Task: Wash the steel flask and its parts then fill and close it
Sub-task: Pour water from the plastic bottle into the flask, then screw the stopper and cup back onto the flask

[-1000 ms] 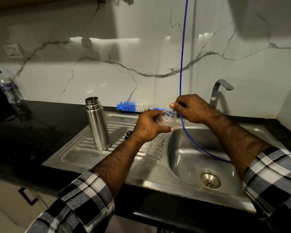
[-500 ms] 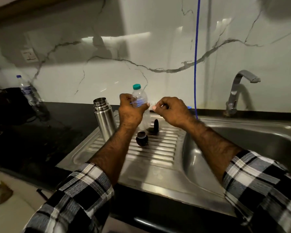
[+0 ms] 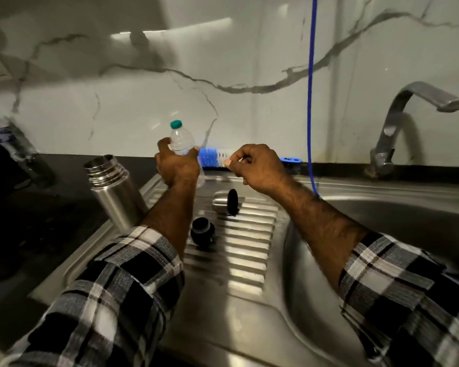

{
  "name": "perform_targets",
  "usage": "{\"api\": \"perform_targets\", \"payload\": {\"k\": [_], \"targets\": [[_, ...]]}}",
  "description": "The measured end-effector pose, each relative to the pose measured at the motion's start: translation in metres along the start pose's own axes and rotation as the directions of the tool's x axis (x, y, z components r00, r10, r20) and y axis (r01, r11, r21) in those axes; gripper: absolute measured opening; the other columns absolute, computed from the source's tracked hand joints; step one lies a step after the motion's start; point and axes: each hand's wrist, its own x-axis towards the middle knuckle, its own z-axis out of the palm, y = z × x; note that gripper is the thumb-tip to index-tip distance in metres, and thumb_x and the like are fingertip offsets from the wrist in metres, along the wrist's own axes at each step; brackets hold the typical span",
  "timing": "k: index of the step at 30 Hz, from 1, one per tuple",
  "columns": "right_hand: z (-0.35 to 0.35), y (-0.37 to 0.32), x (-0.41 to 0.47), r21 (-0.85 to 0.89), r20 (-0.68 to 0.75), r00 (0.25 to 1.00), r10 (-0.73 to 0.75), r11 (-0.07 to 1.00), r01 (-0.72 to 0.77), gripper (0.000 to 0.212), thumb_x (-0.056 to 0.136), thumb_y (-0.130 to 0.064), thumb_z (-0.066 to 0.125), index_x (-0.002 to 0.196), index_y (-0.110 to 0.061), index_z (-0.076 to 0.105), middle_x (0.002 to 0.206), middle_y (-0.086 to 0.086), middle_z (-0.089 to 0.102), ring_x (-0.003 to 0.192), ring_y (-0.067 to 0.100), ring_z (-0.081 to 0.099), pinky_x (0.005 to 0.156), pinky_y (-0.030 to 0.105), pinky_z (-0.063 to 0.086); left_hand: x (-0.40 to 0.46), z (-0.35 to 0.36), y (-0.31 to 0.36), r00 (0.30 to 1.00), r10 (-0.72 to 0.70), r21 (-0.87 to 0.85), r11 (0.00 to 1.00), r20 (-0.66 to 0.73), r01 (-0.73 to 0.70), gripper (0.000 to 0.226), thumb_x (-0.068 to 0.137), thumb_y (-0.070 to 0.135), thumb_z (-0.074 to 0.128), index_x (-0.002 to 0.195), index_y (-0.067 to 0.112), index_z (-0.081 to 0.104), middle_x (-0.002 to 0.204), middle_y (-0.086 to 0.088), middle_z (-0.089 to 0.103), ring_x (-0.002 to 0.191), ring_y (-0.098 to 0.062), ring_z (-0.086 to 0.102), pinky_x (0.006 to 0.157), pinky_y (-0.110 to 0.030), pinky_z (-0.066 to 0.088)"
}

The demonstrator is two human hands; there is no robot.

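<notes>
The open steel flask [image 3: 114,192] stands without its cap at the left of the drainboard [image 3: 239,263]. Its steel cup lid [image 3: 221,203] lies on its side on the ribs, and the black stopper [image 3: 202,231] lies just in front of it. My left hand [image 3: 176,166] grips a small clear plastic bottle [image 3: 181,140] with a teal cap, held upright above the drainboard. My right hand [image 3: 257,166] hovers beside it with curled fingers, and nothing shows in its grasp.
A blue and white bottle brush [image 3: 210,158] lies along the back wall. A blue hose [image 3: 310,102] hangs down into the sink basin [image 3: 387,221] under the tap [image 3: 408,107]. Another plastic bottle [image 3: 8,139] stands on the dark counter at far left.
My left hand turned the small bottle upright and moved it left from over the basin to above the drainboard. My right hand let go of the blue hose and followed.
</notes>
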Motion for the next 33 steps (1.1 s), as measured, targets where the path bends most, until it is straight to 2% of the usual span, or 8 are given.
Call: {"api": "perform_targets", "payload": {"k": [3, 13, 19, 21, 24, 27, 30, 33], "targets": [[0.0, 0.018, 0.009, 0.032, 0.002, 1.0, 0.021, 0.999, -0.021, 0.018, 0.09, -0.039, 0.08, 0.086, -0.022, 0.075, 0.081, -0.007, 0.072, 0.081, 0.018, 0.071, 0.084, 0.049, 0.063, 0.013, 0.014, -0.02, 0.999, -0.029, 0.053, 0.998, -0.038, 0.03, 0.067, 0.064, 0.052, 0.085, 0.123, 0.039, 0.056, 0.118, 0.003, 0.064, 0.106, -0.025, 0.068, 0.09, -0.048, 0.062], [0.001, 0.028, 0.011, 0.021, 0.025, 0.999, 0.04, 0.999, -0.04, 0.016, 0.089, -0.038, 0.081, 0.086, -0.023, 0.075, 0.089, -0.004, 0.075, 0.088, 0.019, 0.073, 0.083, 0.05, 0.064, 0.016, 0.009, -0.015, 0.998, -0.04, 0.149, 0.988, -0.053, 0.047, 0.078, 0.072, 0.043, 0.092, 0.14, 0.031, 0.054, 0.132, -0.002, 0.06, 0.12, -0.026, 0.062, 0.098, -0.047, 0.059], [-0.006, 0.007, -0.009, 0.006, 0.018, 0.999, 0.033, 0.999, -0.033, 0.014, 0.09, -0.036, 0.081, 0.086, -0.024, 0.075, 0.086, -0.006, 0.075, 0.086, 0.018, 0.073, 0.083, 0.049, 0.064, -0.019, -0.02, 0.015, 0.996, 0.011, 0.231, 0.973, -0.089, 0.01, 0.086, 0.079, 0.026, 0.091, 0.151, 0.016, 0.044, 0.153, -0.011, 0.043, 0.14, -0.033, 0.044, 0.107, -0.041, 0.046], [-0.009, -0.004, -0.02, -0.002, 0.009, 1.0, 0.027, 1.0, -0.027, 0.014, 0.09, -0.036, 0.081, 0.086, -0.023, 0.075, 0.085, -0.006, 0.076, 0.083, 0.017, 0.074, 0.082, 0.048, 0.064, -0.039, -0.034, 0.023, 0.991, 0.109, 0.163, 0.982, -0.075, -0.096, 0.075, 0.08, 0.022, 0.088, 0.144, 0.012, 0.051, 0.145, -0.014, 0.049, 0.132, -0.034, 0.049, 0.103, -0.038, 0.045], [-0.008, -0.016, -0.034, 0.001, -0.009, 0.999, 0.031, 1.0, -0.031, 0.015, 0.09, -0.035, 0.081, 0.085, -0.023, 0.075, 0.081, -0.005, 0.077, 0.078, 0.015, 0.075, 0.08, 0.047, 0.065, -0.073, -0.054, 0.027, 0.955, 0.297, -0.027, 0.954, -0.017, -0.297, 0.041, 0.082, 0.02, 0.082, 0.119, 0.011, 0.066, 0.112, -0.009, 0.065, 0.098, -0.028, 0.065, 0.088, -0.042, 0.057], [0.004, -0.029, -0.051, 0.0, 0.018, 1.0, 0.021, 1.0, -0.021, 0.018, 0.09, -0.034, 0.081, 0.083, -0.02, 0.074, 0.074, -0.006, 0.075, 0.073, 0.015, 0.074, 0.075, 0.044, 0.065, -0.108, -0.09, 0.025, 0.929, 0.37, -0.164, 0.917, 0.014, -0.363, 0.01, 0.087, 0.022, 0.077, 0.093, 0.02, 0.07, 0.082, 0.001, 0.07, 0.072, -0.018, 0.067, 0.069, -0.041, 0.06], [0.024, -0.034, -0.064, -0.041, 0.096, 0.995, 0.008, 0.999, -0.004, 0.017, 0.091, -0.021, 0.077, 0.076, -0.02, 0.07, 0.062, -0.006, 0.069, 0.058, 0.013, 0.066, 0.067, 0.037, 0.061, -0.132, -0.128, 0.016, 0.909, 0.415, -0.157, 0.896, -0.039, -0.416, 0.008, 0.088, 0.023, 0.076, 0.085, 0.023, 0.069, 0.076, 0.007, 0.069, 0.068, -0.014, 0.067, 0.063, -0.041, 0.058], [0.044, -0.038, -0.075, -0.164, 0.197, 0.98, 0.011, 0.986, 0.021, 0.008, 0.086, -0.016, 0.077, 0.084, -0.023, 0.073, 0.082, -0.005, 0.075, 0.08, 0.017, 0.071, 0.079, 0.032, 0.059, -0.14, -0.172, 0.002, 0.906, 0.419, -0.092, 0.901, -0.061, -0.424, 0.011, 0.089, 0.031, 0.073, 0.086, 0.026, 0.064, 0.076, 0.007, 0.064, 0.069, -0.017, 0.065, 0.061, -0.041, 0.057]]}}
